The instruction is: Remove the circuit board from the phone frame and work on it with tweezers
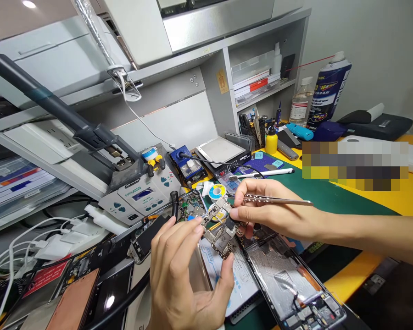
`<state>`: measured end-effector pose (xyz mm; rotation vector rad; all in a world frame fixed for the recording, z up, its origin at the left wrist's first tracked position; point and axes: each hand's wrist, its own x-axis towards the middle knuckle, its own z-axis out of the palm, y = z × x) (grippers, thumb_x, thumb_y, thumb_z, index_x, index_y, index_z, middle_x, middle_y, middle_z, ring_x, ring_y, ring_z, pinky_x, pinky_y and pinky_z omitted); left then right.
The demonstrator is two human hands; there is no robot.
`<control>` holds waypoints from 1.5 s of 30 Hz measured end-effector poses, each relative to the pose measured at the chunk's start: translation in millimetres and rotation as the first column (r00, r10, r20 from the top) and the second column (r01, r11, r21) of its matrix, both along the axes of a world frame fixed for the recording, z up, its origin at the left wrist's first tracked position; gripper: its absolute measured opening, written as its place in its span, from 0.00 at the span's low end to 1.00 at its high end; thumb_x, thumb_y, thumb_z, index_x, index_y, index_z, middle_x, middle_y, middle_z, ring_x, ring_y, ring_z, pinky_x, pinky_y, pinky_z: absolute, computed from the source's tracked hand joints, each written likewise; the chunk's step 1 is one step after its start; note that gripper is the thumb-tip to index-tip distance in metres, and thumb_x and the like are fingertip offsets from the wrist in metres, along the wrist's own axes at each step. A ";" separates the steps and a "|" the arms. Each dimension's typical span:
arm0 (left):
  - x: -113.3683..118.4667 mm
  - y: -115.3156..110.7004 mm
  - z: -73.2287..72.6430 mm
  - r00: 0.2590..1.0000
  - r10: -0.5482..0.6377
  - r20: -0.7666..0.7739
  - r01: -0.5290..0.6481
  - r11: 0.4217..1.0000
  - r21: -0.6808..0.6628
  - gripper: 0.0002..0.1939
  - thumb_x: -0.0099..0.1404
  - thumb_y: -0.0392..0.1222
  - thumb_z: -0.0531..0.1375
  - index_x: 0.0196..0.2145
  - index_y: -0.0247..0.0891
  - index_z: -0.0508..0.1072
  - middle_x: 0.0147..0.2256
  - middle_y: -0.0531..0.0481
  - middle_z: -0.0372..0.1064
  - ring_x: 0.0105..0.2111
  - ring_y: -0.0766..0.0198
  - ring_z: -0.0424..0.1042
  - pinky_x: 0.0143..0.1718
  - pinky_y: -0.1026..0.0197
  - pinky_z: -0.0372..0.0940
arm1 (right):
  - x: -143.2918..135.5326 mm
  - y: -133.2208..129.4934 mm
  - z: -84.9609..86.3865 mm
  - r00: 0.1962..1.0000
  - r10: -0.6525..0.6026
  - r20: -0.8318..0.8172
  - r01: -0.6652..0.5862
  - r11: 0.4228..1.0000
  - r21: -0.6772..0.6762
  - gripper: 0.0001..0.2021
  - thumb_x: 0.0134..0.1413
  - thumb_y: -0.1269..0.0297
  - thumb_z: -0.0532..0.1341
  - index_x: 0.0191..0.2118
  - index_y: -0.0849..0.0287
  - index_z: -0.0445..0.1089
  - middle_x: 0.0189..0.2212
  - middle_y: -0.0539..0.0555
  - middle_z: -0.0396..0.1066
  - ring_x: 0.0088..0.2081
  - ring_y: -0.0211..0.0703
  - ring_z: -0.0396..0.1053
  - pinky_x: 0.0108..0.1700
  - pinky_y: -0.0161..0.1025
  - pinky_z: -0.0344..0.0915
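A phone circuit board (223, 233), crowded with metal shields and small chips, is held up at a tilt over the bench. The fingertips and thumb of my left hand (182, 270) grip its left and lower edges. My right hand (275, 211) is closed around a pair of metal tweezers (282, 200), which lie across the hand with one end pointing right. Its thumb and fingers also meet the board's upper right side; the fingertips behind the board are partly hidden. Below the hands, an opened phone (278, 275) exposes its inner frame, cables and camera modules.
A rework station (141, 195) and solder reels (217, 191) stand behind the board. On the green mat (316, 192) lies a white pen (265, 173). A spray can (328, 91) and yellow bottle (271, 140) stand farther back. Phones and panels (74, 300) crowd the left; a black hose (131, 295) crosses there.
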<state>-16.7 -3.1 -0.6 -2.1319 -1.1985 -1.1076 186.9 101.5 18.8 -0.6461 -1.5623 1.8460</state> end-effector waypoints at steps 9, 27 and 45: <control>6.5 -10.3 6.7 0.524 0.303 0.796 0.221 0.854 -0.470 0.25 0.65 0.50 0.66 0.55 0.38 0.67 0.50 0.39 0.75 0.51 0.50 0.75 0.54 0.47 0.68 | -2.2 7.0 3.5 0.994 -0.009 -0.112 -0.012 0.982 -0.186 0.10 0.53 0.64 0.70 0.36 0.59 0.68 0.27 0.51 0.75 0.27 0.44 0.78 0.28 0.37 0.73; -2.2 -2.4 27.3 -0.030 0.694 0.719 0.953 0.237 -0.189 0.18 0.69 0.52 0.59 0.39 0.33 0.76 0.36 0.43 0.80 0.14 0.65 0.72 0.11 0.64 0.69 | 2.9 -0.2 6.9 0.988 0.142 0.061 -0.148 0.982 0.116 0.16 0.60 0.49 0.66 0.38 0.59 0.75 0.36 0.53 0.76 0.31 0.39 0.70 0.35 0.37 0.71; -10.4 -3.4 36.6 -0.035 0.608 0.793 0.904 0.357 -0.234 0.16 0.70 0.47 0.57 0.39 0.30 0.78 0.35 0.41 0.77 0.21 0.65 0.70 0.16 0.65 0.69 | 13.2 29.9 20.0 0.950 -0.074 0.302 -0.124 0.800 0.588 0.14 0.61 0.53 0.65 0.40 0.61 0.72 0.35 0.54 0.75 0.35 0.42 0.71 0.37 0.37 0.66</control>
